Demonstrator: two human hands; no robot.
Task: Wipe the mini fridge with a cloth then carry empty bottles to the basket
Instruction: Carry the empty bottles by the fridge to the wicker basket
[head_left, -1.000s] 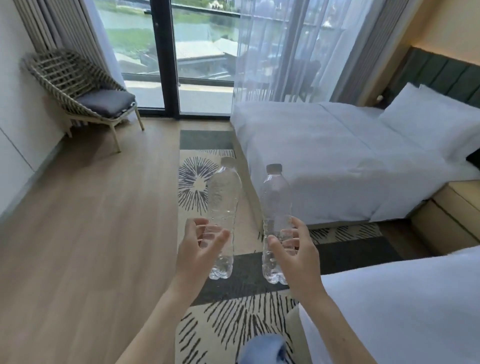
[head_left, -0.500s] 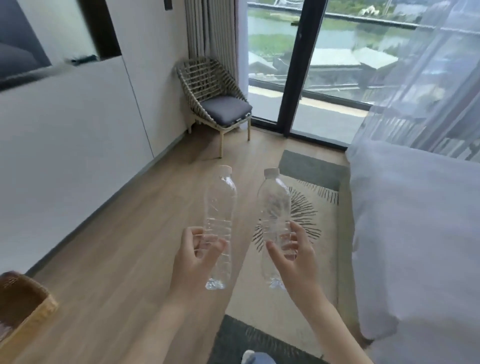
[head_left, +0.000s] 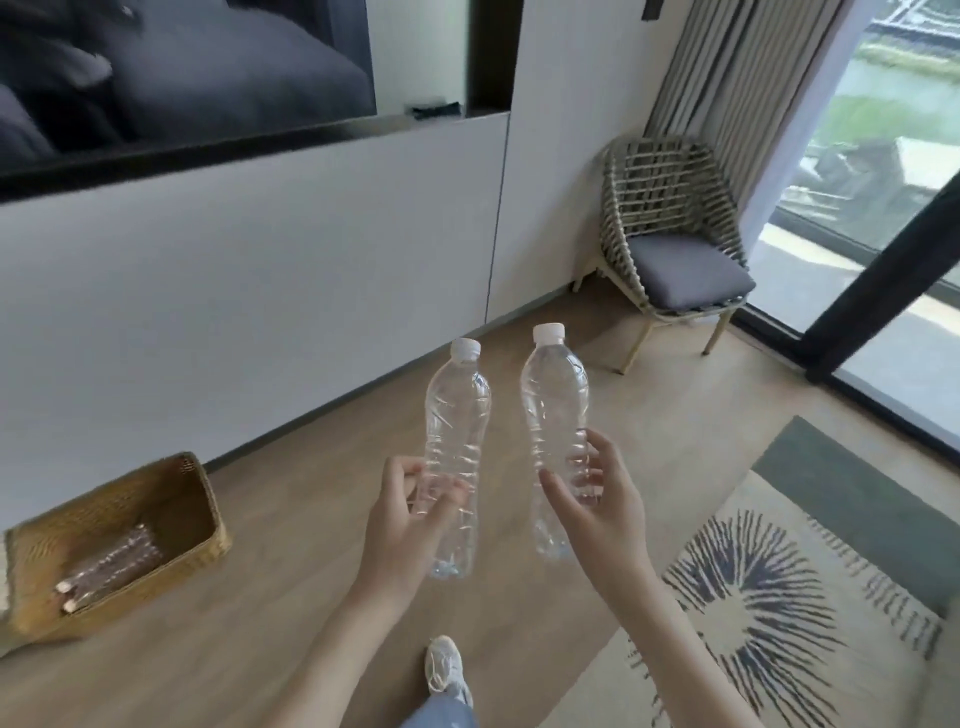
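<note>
I hold two clear, empty plastic bottles with white caps upright in front of me. My left hand (head_left: 402, 525) grips the lower half of the left bottle (head_left: 457, 421). My right hand (head_left: 602, 504) grips the lower half of the right bottle (head_left: 555, 405). A woven wicker basket (head_left: 192, 499) sits on the wooden floor at the lower left, against the white wall, with at least two clear bottles (head_left: 111, 564) lying inside it. The mini fridge and the cloth are not in view.
A wicker chair with a grey cushion (head_left: 675, 244) stands in the far corner by the curtain. A patterned rug (head_left: 779, 582) covers the floor to the right. A glass door (head_left: 883, 208) is at the far right. My shoe (head_left: 444, 665) shows below.
The view has swung left, away from the beds. The wall and the whole basket have come into view at the lower left. Both hands still hold their bottles the same way.
</note>
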